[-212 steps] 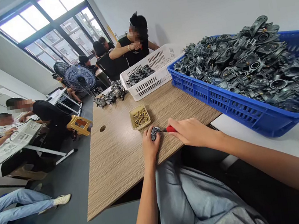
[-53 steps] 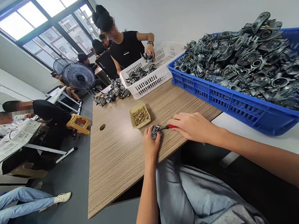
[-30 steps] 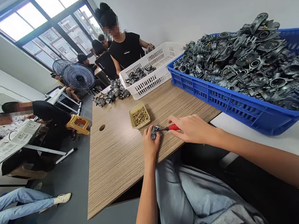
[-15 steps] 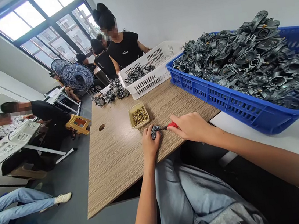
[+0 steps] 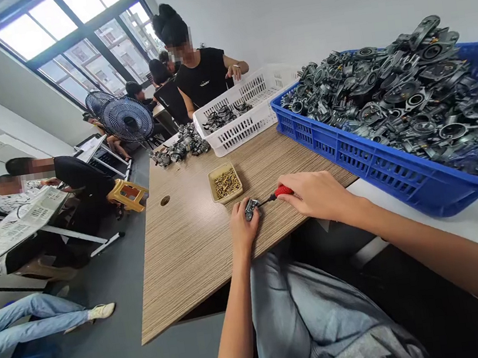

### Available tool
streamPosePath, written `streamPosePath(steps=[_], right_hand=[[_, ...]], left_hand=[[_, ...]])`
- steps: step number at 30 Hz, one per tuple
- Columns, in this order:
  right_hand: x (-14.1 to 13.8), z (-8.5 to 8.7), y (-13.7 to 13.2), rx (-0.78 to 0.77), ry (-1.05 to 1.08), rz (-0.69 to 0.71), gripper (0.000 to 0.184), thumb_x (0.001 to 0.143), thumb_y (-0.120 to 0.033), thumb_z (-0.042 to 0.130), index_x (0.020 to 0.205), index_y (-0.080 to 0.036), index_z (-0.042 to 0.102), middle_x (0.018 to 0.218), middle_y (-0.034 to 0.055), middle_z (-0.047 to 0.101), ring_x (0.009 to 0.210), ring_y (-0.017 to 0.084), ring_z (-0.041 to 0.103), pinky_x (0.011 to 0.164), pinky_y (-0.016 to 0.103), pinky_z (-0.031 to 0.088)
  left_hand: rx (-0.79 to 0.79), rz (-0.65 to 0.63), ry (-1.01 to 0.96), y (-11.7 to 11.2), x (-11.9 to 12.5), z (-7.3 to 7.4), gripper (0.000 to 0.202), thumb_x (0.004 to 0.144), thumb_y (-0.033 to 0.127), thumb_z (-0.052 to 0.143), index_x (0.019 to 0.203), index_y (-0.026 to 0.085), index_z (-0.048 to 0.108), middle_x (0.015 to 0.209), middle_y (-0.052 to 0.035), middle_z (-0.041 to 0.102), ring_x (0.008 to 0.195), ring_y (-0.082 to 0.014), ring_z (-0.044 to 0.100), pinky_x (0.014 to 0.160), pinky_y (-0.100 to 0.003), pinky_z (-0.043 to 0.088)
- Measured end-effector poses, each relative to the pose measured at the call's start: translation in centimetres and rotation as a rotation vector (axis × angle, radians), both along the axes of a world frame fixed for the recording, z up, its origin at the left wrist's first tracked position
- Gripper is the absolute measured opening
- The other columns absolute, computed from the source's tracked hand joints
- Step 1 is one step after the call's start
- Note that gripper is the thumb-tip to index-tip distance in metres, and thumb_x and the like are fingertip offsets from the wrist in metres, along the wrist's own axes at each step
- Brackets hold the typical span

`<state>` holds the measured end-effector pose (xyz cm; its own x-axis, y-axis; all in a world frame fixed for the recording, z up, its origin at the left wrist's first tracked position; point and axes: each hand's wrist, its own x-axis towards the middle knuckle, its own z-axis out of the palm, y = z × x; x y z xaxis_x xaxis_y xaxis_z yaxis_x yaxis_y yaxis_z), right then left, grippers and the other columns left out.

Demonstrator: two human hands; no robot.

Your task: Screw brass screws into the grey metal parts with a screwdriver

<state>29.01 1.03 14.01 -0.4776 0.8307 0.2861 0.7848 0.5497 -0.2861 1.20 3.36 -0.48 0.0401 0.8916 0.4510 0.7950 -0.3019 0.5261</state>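
My left hand (image 5: 244, 229) is closed around a small grey metal carburetor part (image 5: 251, 208), steadying it at the table's near edge. In my right hand (image 5: 319, 194) is a screwdriver with a red handle (image 5: 284, 191), fingers wrapped round the grip. Its dark shaft points left, and the tip meets the metal part; the exact contact spot is too small to make out. Just beyond my left hand sits a small tan tray (image 5: 212, 190) holding many brass screws (image 5: 227, 184).
A blue crate (image 5: 328, 151) heaped with metal castings (image 5: 386, 87) stands at the right. Behind are a white basket (image 5: 233, 139) with some parts and a pile of parts (image 5: 181, 145). Across the wooden table (image 5: 179, 258), a co-worker (image 5: 202, 77) stands by the basket.
My right hand has shifted its hold on the screwdriver, so more of the red handle shows. The co-worker's hand has risen above the white basket. The view has moved slightly.
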Motion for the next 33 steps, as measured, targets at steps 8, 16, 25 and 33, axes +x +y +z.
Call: streamPosePath(steps=[8,16,25,33], right_hand=[[-0.2,-0.4,0.0,0.023,0.043,0.044,0.011,0.116,-0.03,0.062,0.12,-0.023,0.069,0.119,0.0067,0.082,0.108,0.025,0.076,0.074,0.031,0.04],[-0.2,-0.7,0.2,0.024,0.037,0.065,0.012,0.117,-0.03,0.061,0.123,-0.023,0.069,0.122,0.0082,0.081,0.111,0.025,0.075,0.077,0.03,0.043],[-0.3,-0.9,0.2,0.056,0.059,0.071,0.01,0.117,-0.03,0.062,0.122,-0.024,0.069,0.12,0.0063,0.081,0.108,0.024,0.075,0.074,0.03,0.041],[-0.4,-1.1,0.0,0.087,0.029,0.101,0.011,0.118,-0.028,0.058,0.123,-0.023,0.066,0.118,0.0073,0.078,0.105,0.024,0.072,0.071,0.03,0.04]], left_hand=[[-0.003,-0.005,-0.009,0.1,0.0,-0.1,0.038,0.106,0.029,0.067,0.143,0.023,0.069,0.13,-0.0121,0.074,0.123,-0.0296,0.074,0.112,-0.044,0.059],[0.007,-0.009,-0.012,0.0,0.0,-0.1,0.038,0.105,0.028,0.068,0.143,0.023,0.069,0.13,-0.0123,0.074,0.122,-0.03,0.074,0.11,-0.045,0.059],[0.008,-0.011,-0.006,0.0,0.0,0.0,0.036,0.106,0.031,0.066,0.142,0.023,0.069,0.129,-0.0121,0.073,0.12,-0.0298,0.073,0.111,-0.045,0.059],[0.012,-0.014,-0.006,0.1,0.0,-0.1,0.037,0.105,0.029,0.066,0.142,0.024,0.069,0.129,-0.0123,0.073,0.12,-0.0295,0.073,0.11,-0.045,0.059]])
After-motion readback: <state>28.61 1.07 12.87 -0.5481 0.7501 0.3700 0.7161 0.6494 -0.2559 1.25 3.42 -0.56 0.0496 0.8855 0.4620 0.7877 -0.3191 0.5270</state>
